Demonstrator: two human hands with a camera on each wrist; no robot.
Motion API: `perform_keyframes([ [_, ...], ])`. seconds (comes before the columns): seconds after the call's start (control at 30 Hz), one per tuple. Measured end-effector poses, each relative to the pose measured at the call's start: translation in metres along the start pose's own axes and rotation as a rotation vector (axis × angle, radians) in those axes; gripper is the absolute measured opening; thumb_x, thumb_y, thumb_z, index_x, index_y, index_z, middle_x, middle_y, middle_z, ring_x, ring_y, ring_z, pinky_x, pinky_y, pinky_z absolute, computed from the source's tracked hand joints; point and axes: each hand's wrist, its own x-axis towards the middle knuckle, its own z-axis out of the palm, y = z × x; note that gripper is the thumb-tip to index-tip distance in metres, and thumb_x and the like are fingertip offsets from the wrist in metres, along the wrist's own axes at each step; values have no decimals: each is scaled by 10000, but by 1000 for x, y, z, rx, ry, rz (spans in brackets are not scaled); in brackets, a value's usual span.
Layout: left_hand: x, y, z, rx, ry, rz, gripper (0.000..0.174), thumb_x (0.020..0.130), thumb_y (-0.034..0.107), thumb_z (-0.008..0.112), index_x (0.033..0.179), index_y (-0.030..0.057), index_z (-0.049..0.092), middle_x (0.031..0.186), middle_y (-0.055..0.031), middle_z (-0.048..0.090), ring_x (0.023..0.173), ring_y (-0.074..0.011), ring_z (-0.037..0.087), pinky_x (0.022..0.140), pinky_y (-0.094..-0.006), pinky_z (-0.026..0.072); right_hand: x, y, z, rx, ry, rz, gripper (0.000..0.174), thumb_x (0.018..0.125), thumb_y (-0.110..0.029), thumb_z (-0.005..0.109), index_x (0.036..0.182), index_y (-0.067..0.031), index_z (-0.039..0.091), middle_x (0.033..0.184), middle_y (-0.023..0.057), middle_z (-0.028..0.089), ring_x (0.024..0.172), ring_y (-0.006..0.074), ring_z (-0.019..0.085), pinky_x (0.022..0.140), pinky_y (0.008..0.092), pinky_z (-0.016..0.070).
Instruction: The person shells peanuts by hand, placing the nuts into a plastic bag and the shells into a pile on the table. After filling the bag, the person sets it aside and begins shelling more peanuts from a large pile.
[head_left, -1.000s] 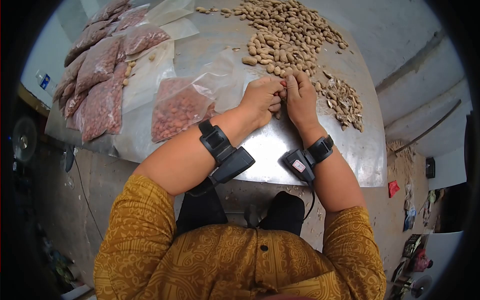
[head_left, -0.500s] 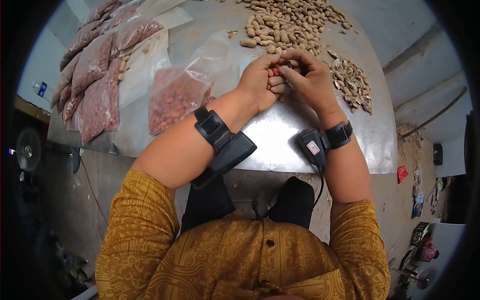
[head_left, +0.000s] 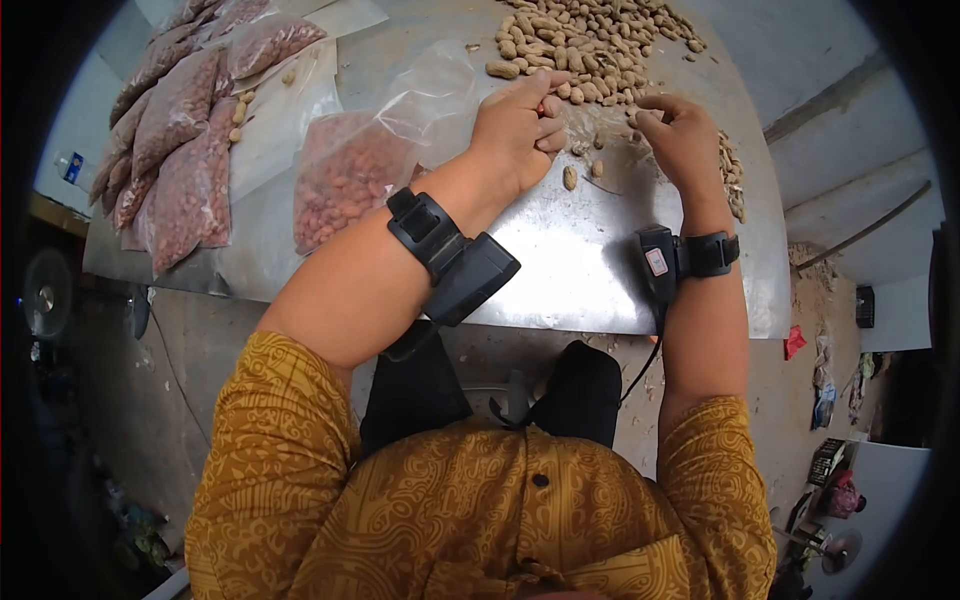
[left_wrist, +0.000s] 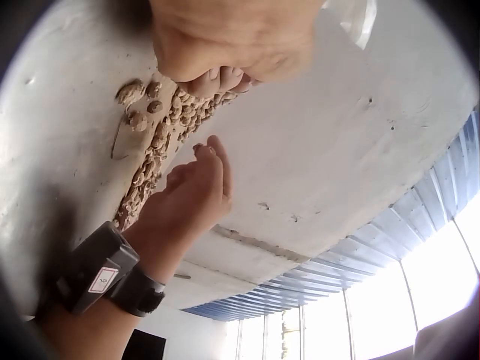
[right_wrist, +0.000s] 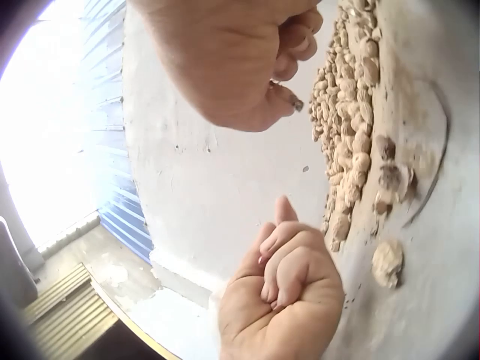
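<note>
In the head view, my left hand (head_left: 510, 135) curls its fingers round red peanut kernels (head_left: 542, 108), mostly hidden in the palm. My right hand (head_left: 688, 150) is apart from it, above the bare metal near the shell heap (head_left: 734, 178), thumb and fingertips pinching a small brownish bit, apparently shell. The right wrist view has the curled left hand (right_wrist: 285, 292) below the right hand (right_wrist: 217, 60). Unshelled peanuts (head_left: 590, 60) lie in a pile beyond both hands, and a loose peanut (head_left: 569, 178) rests on the metal between them.
An open clear bag of red kernels (head_left: 345, 185) lies left of the left hand. Filled bags (head_left: 185, 170) are stacked at the far left, beside flat empty bags (head_left: 285, 125). The metal table's (head_left: 560, 290) near edge runs in front of the person's lap.
The hands, together before, have parted. My right hand has moved right, toward the shell heap; my left hand stays curled near its earlier place, and the loose peanut between them shows.
</note>
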Motion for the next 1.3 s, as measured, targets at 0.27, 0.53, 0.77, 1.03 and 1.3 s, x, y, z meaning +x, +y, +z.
perform_keyframes([
  [0.27, 8, 6, -7, -324, 132, -75, 313, 915, 307, 476, 985, 2, 477, 690, -19, 416, 524, -82, 334, 439, -185, 279, 33, -17, 27, -191, -120, -375, 246, 731, -257, 591, 910, -109, 673, 857, 137, 641, 803, 307, 614, 724, 388, 486],
  [0.53, 9, 2, -15, -224, 2, -88, 227, 887, 248, 536, 881, 20, 536, 727, -24, 461, 547, -75, 367, 430, -178, 271, 42, -31, 49, -452, -279, -423, 199, 741, -152, 565, 885, -41, 647, 832, 182, 617, 791, 322, 603, 722, 388, 488],
  [0.77, -7, -2, 5, 116, 22, 94, 162, 836, 87, 597, 975, 11, 568, 721, 3, 502, 494, -41, 367, 402, -179, 258, 13, -28, 15, 925, -362, 54, 221, 764, -86, 643, 954, 19, 603, 832, 111, 642, 762, 189, 636, 693, 278, 512],
  [1.03, -8, -7, 8, 373, -81, 232, 235, 815, 99, 632, 1021, -11, 600, 732, 14, 537, 495, -28, 382, 414, -174, 260, -14, -28, 26, 1330, -225, 58, 185, 771, -48, 659, 932, 25, 602, 839, 87, 638, 743, 151, 628, 688, 250, 526],
  [1.3, -6, -9, 5, 714, -100, 354, 200, 859, 145, 583, 980, -12, 607, 768, 16, 557, 597, -24, 437, 501, -162, 334, -16, -18, 19, 1232, -298, -5, 245, 754, -77, 682, 971, 24, 626, 878, 79, 641, 739, 130, 612, 671, 242, 510],
])
